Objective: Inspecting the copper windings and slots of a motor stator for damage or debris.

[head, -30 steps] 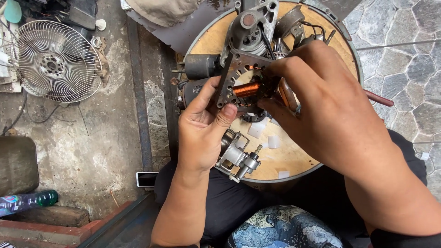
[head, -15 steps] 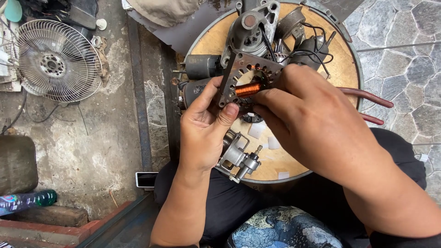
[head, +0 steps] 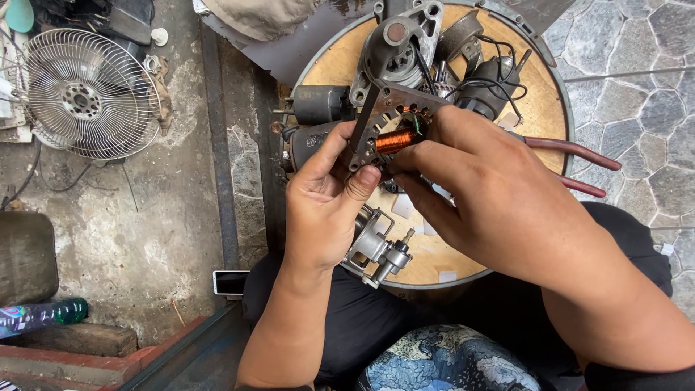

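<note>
Since earlier, our right hand (head: 499, 195) has slid lower over the metal plate (head: 376, 127) with its copper coil (head: 397, 140), both hands' fingers pinching it, left hand (head: 326, 206) at its lower edge.

I see a phone (head: 232, 282) lying flat on the concrete floor just left of my knee, a small rectangle with a pale rim and a dark, unlit screen. At the far left edge a plastic bottle (head: 43, 316) lies on its side, green at the cap end, wrapped in a blue patterned label.
</note>
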